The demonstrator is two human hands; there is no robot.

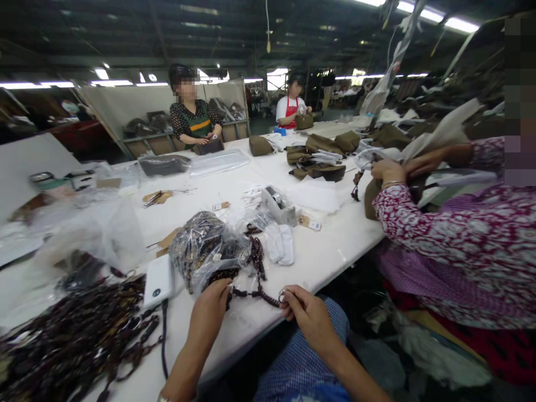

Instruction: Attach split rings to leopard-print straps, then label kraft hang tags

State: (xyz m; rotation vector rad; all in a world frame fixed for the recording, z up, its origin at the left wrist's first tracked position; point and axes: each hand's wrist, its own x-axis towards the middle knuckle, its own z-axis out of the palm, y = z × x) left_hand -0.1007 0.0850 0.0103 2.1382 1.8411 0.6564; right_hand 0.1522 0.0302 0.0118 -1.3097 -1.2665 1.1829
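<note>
My right hand (307, 318), near the table's front edge, pinches the metal ring (282, 296) at one end of a dark brown braided cord (268, 298). My left hand (211, 307) has its fingers closed on the other end of the cord, which is partly hidden. Between the hands the cord hangs slightly slack over the tabletop. Just beyond my left hand lies a transparent plastic bag (205, 245) with dark patterned items inside. More brown braided cord (257, 257) trails from the bag's right side.
A heap of brown cords (75, 335) covers the near left, beside a white phone-like device (158, 282) with a cable. A grey box (277, 206) and paper tags (309, 223) lie ahead. A co-worker's patterned sleeve (452, 218) is close on the right; olive pouches (318, 156) lie farther back.
</note>
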